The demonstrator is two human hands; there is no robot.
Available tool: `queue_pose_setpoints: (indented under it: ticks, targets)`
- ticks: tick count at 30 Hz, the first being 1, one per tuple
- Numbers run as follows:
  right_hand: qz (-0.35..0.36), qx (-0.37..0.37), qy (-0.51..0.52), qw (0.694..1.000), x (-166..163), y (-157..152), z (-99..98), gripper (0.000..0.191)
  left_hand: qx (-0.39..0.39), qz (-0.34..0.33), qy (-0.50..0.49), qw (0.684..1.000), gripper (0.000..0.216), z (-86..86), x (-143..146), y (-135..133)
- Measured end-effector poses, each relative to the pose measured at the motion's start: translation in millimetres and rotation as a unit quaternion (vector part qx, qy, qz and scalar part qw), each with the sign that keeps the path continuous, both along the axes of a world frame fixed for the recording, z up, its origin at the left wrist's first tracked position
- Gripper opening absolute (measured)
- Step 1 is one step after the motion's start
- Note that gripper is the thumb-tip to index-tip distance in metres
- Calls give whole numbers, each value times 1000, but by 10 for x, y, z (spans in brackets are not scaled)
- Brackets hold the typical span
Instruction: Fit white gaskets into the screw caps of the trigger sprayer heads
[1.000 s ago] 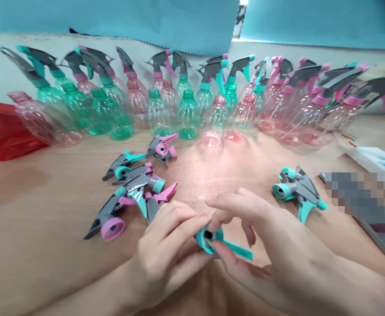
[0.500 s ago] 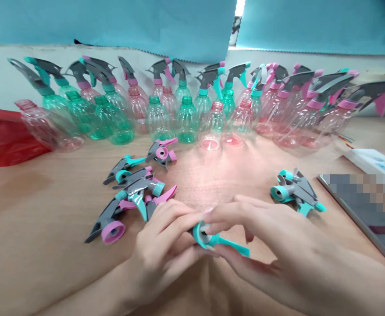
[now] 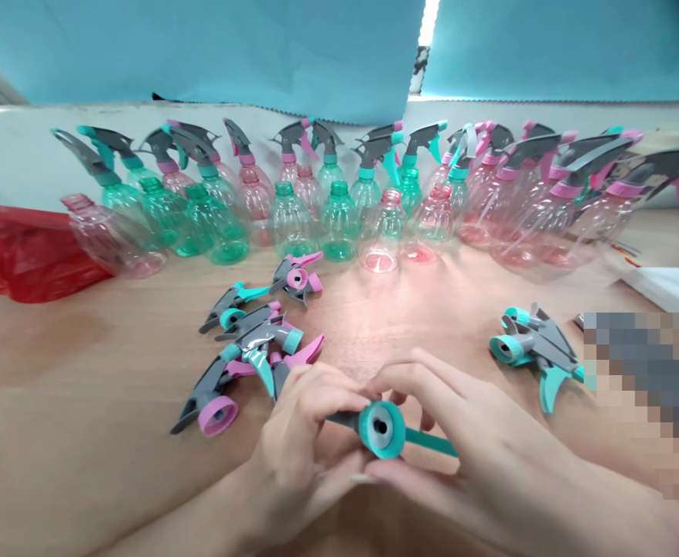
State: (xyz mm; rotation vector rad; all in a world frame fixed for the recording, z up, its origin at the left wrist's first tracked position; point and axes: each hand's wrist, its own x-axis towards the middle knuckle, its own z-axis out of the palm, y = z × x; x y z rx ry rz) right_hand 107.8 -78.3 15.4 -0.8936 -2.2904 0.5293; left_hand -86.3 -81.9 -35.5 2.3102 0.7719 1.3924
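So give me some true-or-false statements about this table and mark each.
The left hand holds a grey-and-teal plastic spray head. True.
Its round cap is pink. False: that cap is teal.
Crumpled red plastic lies at the left. True.
Every bottle has a spray head. False: the transparent pink plastic bottle beside the red plastic has a bare neck.
Loose grey-and-teal plastic spray heads lie at the right. True.

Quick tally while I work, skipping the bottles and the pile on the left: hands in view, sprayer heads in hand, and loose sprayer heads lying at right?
Hands: 2, left hand and right hand
Turquoise trigger sprayer head in hand: 1
Loose turquoise sprayer heads at right: 2, going by visible collars
Total: 5
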Motion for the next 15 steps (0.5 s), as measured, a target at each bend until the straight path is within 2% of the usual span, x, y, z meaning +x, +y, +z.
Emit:
queue_pose_setpoints:
  ticks: [3,8,12,15]
  targets:
    - [5,11,10,1000,-22,-20,-14,23,-1,1,11,1000,24,-4,-14,8]
    - [-9,45,12,999,-25,4,2,19,-9,12,14,1000,38,-12,-9,25]
    - [-17,41,-17,999,51,60,99,20,-3,22,17,1000,49,21,19,23]
    - [-38,51,-50,997,172,124,194,22,4,35,44,998,50,44,25,-1]
